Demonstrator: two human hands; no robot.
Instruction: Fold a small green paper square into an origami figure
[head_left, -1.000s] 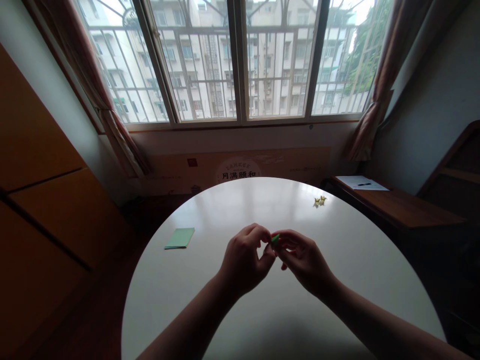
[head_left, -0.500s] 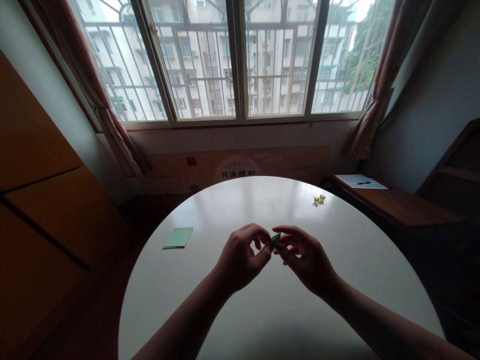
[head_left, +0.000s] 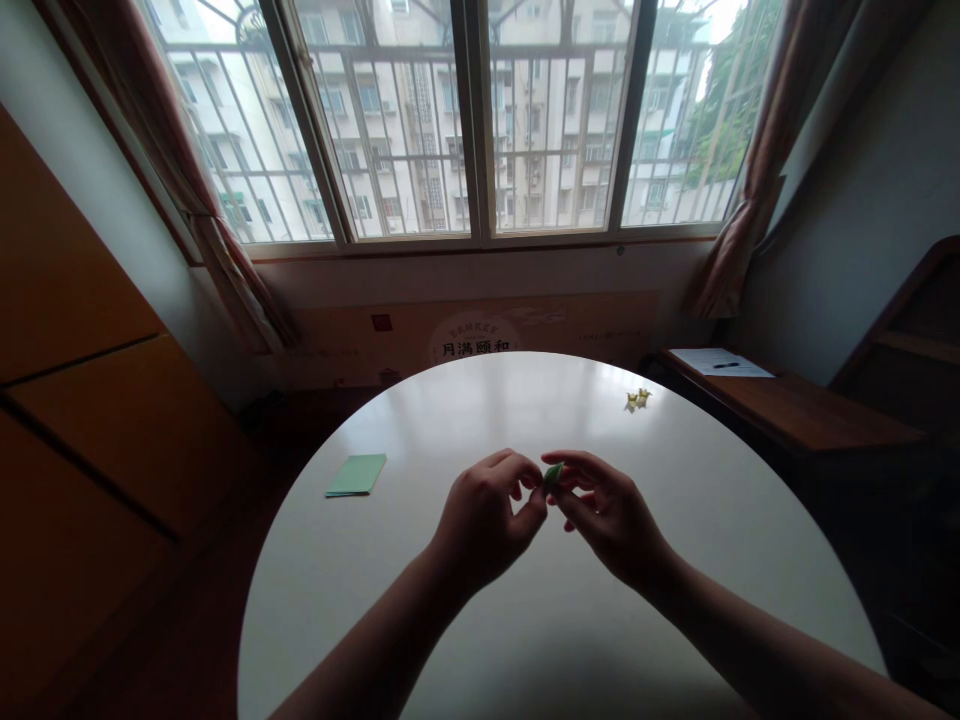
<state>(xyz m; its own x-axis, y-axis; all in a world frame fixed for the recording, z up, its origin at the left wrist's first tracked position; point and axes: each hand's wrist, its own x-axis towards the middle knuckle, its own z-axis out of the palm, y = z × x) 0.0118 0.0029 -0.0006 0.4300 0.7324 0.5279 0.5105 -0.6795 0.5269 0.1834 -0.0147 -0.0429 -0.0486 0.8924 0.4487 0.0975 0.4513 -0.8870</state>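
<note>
Between my two hands, above the white round table (head_left: pixel 360 600), is a small piece of folded green paper (head_left: pixel 553 473). My left hand (head_left: pixel 491 510) pinches its left end between thumb and forefinger. On the other side, the thumb and fingers of my right hand (head_left: pixel 607 505) close on the paper too. Its exact folds are too small and dark to make out. A stack of light green square paper (head_left: pixel 356 475) lies on the table to the left of my hands.
Small yellow folded pieces (head_left: pixel 638 400) sit near the table's far right edge. Beyond that edge, a brown wooden surface (head_left: pixel 817 410) bears a white sheet (head_left: pixel 720 362) with a pen (head_left: pixel 726 365) on it. A barred window and curtains are behind the table.
The green paper has turned slightly between my fingers and shows a lighter face. Both hands keep nearly the same place.
</note>
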